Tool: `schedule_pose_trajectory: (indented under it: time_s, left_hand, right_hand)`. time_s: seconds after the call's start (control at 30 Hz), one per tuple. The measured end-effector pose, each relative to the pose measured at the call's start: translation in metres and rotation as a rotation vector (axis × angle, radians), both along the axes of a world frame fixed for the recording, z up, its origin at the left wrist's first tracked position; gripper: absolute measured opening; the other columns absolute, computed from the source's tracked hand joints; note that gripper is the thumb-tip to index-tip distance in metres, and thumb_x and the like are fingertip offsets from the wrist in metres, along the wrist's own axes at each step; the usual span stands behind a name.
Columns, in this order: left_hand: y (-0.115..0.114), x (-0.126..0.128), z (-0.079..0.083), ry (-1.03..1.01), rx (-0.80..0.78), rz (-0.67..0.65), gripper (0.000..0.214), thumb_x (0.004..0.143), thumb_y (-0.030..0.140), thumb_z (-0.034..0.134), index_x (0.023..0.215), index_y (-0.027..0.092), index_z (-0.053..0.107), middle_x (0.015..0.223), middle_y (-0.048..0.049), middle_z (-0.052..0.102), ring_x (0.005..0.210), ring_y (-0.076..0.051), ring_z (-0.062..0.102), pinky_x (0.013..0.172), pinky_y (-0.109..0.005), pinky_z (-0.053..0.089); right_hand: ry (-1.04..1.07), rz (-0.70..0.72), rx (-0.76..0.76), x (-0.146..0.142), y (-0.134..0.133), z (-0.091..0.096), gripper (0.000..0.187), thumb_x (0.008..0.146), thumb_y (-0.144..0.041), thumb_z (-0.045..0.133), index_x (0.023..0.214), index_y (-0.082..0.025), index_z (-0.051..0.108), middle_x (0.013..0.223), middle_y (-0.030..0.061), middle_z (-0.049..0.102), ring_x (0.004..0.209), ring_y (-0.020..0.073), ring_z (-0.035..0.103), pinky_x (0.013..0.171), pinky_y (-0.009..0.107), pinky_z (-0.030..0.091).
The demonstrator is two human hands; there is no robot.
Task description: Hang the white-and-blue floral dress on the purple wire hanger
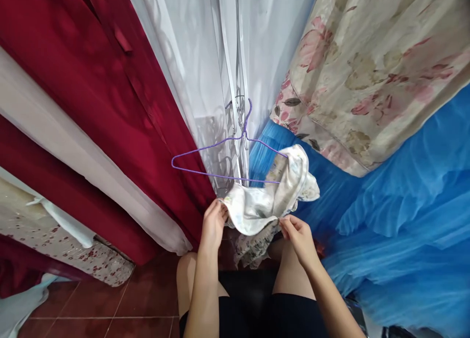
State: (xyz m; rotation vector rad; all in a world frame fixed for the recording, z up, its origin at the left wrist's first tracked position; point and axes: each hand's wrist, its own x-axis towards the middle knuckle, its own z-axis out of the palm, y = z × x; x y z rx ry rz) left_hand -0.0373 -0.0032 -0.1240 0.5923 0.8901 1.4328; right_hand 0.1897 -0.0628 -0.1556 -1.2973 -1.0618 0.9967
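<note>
A purple clothes hanger (205, 146) hangs by its hook in front of white cloth. One shoulder of a white garment (253, 203) with a faint floral print is over the hanger's right arm; the hanger's left arm is bare. My left hand (215, 220) pinches the garment's edge at its left side, below the hanger's bottom bar. On the right, my right hand (296, 229) pinches the same edge between thumb and fingers. The edge sags in a curve between both hands. The garment's lower part hangs down in front of my knees, partly hidden.
Dark red and white drapes (110, 108) hang close on the left. To the right are a floral cloth (367, 83) and gathered blue fabric (404, 230). Long white straps (227, 59) run down behind the hanger. Red tiles (147, 294) cover the floor.
</note>
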Motion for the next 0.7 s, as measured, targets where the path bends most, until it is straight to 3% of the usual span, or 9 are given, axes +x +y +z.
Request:
schedule_pose_trajectory:
  time_s: [0.1, 0.2, 0.3, 0.37, 0.43, 0.53, 0.63, 0.7]
  left_hand:
    - [-0.035, 0.037, 0.017, 0.120, 0.183, -0.216, 0.024, 0.085, 0.041, 0.068, 0.088, 0.018, 0.062, 0.086, -0.0038, 0.065, 0.082, -0.017, 0.063, 0.076, -0.027, 0.050]
    - [-0.059, 0.074, 0.041, 0.338, 0.326, -0.384, 0.024, 0.091, 0.043, 0.062, 0.092, 0.019, 0.064, 0.088, -0.0049, 0.065, 0.083, -0.019, 0.062, 0.078, -0.029, 0.050]
    - [-0.062, 0.093, 0.054, 0.473, 0.456, -0.349, 0.024, 0.095, 0.043, 0.057, 0.096, 0.020, 0.065, 0.098, -0.0077, 0.066, 0.095, -0.022, 0.063, 0.088, -0.033, 0.050]
    - [-0.054, 0.090, 0.054, 0.552, 0.528, -0.290, 0.024, 0.095, 0.043, 0.057, 0.094, 0.021, 0.066, 0.110, -0.0096, 0.064, 0.111, -0.025, 0.059, 0.101, -0.037, 0.045]
    - [-0.047, 0.079, 0.047, 0.594, 0.541, -0.364, 0.027, 0.095, 0.046, 0.057, 0.099, 0.021, 0.066, 0.118, -0.0106, 0.062, 0.119, -0.026, 0.055, 0.107, -0.038, 0.040]
    - [-0.052, 0.057, 0.020, 0.574, 0.435, -0.722, 0.043, 0.096, 0.058, 0.047, 0.117, 0.023, 0.060, 0.111, -0.0097, 0.066, 0.105, -0.024, 0.061, 0.095, -0.036, 0.046]
    - [-0.071, 0.036, -0.016, 0.661, 0.331, -1.029, 0.051, 0.093, 0.065, 0.046, 0.114, 0.022, 0.064, 0.099, -0.0068, 0.068, 0.094, -0.023, 0.063, 0.086, -0.033, 0.049]
    - [-0.079, 0.022, -0.034, 0.824, 0.282, -1.049, 0.047, 0.084, 0.065, 0.061, 0.097, 0.021, 0.071, 0.087, -0.0046, 0.068, 0.084, -0.022, 0.063, 0.080, -0.032, 0.049]
  right_hand:
    - [-0.040, 0.023, 0.021, 0.010, -0.015, -0.012, 0.032, 0.088, -0.052, 0.062, 0.074, -0.023, 0.065, 0.065, 0.0014, 0.058, 0.066, 0.0225, 0.055, 0.066, 0.034, 0.045]
    - [0.092, 0.071, 0.059, -0.001, -0.023, -0.010, 0.041, 0.090, -0.064, 0.052, 0.098, -0.028, 0.071, 0.094, 0.0066, 0.070, 0.101, 0.0304, 0.062, 0.093, 0.041, 0.048]
    - [0.313, 0.124, 0.011, -0.014, -0.027, -0.002, 0.064, 0.083, -0.081, 0.044, 0.107, -0.028, 0.070, 0.108, 0.0102, 0.071, 0.116, 0.0331, 0.059, 0.100, 0.045, 0.047]
    - [0.367, 0.257, -0.059, -0.016, -0.030, 0.006, 0.067, 0.081, -0.081, 0.050, 0.109, -0.024, 0.069, 0.105, 0.0118, 0.071, 0.111, 0.0334, 0.061, 0.097, 0.046, 0.050]
    - [0.340, 0.466, -0.152, -0.010, -0.035, 0.018, 0.057, 0.078, -0.068, 0.069, 0.110, -0.020, 0.067, 0.098, 0.0096, 0.071, 0.098, 0.0300, 0.065, 0.089, 0.043, 0.053]
    - [0.280, 0.726, -0.253, 0.008, -0.042, 0.035, 0.043, 0.074, -0.045, 0.083, 0.102, -0.018, 0.067, 0.084, 0.0032, 0.068, 0.072, 0.0190, 0.062, 0.070, 0.032, 0.052]
    - [0.195, 0.711, -0.216, 0.030, -0.042, 0.048, 0.028, 0.080, -0.040, 0.078, 0.093, -0.017, 0.067, 0.078, 0.0006, 0.064, 0.065, 0.0143, 0.055, 0.062, 0.026, 0.046]
    - [0.103, 0.671, -0.186, 0.044, -0.039, 0.054, 0.023, 0.084, -0.038, 0.074, 0.094, -0.019, 0.068, 0.084, 0.0017, 0.065, 0.072, 0.0162, 0.057, 0.065, 0.026, 0.047]
